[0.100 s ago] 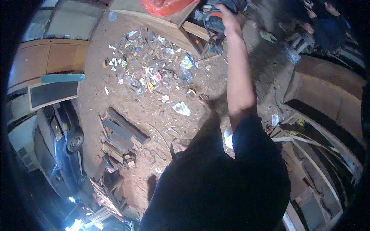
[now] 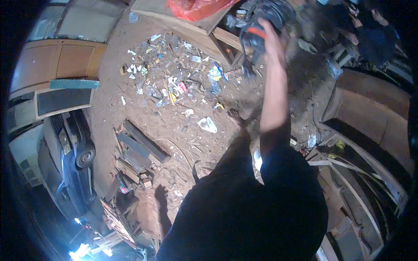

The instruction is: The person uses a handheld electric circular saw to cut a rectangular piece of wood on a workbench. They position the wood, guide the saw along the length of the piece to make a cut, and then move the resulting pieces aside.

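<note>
The right hand (image 2: 272,41), stretched out past a dark sleeve (image 2: 276,141), is clamped on a corded tool (image 2: 253,43); the left hand lies outside the view. The tool appears fairly heavy and hard-shelled, best gripped around the body by its orange-red band; blur and shadow leave its exact kind uncertain. Its cord (image 2: 245,58), limp and liable to snag, wants gathering in the same grip. Beyond, the wooden tabletop (image 2: 152,8) bears a red plastic bag (image 2: 198,8). Compared with the earlier frame, hand and tool sit farther right, exposing more of the tool.
</note>
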`<action>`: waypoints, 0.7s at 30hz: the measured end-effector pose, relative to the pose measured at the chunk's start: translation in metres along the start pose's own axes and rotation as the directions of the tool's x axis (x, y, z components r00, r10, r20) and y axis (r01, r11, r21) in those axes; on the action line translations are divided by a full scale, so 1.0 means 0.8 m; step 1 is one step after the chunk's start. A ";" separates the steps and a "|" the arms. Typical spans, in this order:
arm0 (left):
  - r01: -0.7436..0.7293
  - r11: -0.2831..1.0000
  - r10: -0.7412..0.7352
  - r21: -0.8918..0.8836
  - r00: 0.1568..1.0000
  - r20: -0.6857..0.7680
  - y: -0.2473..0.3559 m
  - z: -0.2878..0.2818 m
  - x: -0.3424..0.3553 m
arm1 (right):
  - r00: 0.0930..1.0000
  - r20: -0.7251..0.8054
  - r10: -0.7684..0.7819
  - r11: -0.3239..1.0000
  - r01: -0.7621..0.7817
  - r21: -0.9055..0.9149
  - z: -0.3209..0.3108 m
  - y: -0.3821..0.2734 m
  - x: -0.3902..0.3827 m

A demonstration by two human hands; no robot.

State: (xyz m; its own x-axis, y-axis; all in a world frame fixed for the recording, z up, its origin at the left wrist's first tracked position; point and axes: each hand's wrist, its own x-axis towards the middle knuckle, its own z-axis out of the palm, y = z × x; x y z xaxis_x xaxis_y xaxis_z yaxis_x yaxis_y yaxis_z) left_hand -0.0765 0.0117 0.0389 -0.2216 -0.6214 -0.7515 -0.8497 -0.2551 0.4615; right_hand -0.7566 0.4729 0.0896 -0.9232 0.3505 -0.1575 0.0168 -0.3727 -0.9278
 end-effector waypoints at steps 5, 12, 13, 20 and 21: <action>-0.369 0.929 0.367 0.000 0.923 0.113 0.163 0.104 -0.060 | 0.928 0.317 0.193 0.981 -0.190 -0.041 -0.023 -0.009 -0.154; -0.509 0.686 0.695 -0.520 0.670 0.261 0.275 0.134 -0.136 | 0.040 0.882 0.469 0.657 -0.683 -0.319 0.099 0.020 -0.386; -0.498 0.640 0.728 -0.585 0.637 0.254 0.271 0.122 -0.143 | -0.041 0.881 0.471 0.651 -0.658 -0.379 0.119 0.021 -0.423; -0.148 0.139 0.440 -0.979 0.895 -0.073 0.123 -0.014 -0.178 | -0.374 0.830 0.415 0.909 0.212 -0.359 0.226 0.038 -0.684; -0.176 0.082 0.397 -0.981 0.908 -0.130 0.088 -0.049 -0.171 | -0.428 0.832 0.353 0.935 0.133 -0.328 0.233 0.048 -0.732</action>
State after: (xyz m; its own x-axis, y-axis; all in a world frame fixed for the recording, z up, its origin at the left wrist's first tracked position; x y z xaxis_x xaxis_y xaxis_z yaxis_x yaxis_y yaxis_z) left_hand -0.0871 0.0498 0.1930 -0.4771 -0.7618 -0.4382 0.4389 -0.6385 0.6322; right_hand -0.2871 0.0928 0.2090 0.0814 -0.9965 0.0213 0.0189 -0.0198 -0.9996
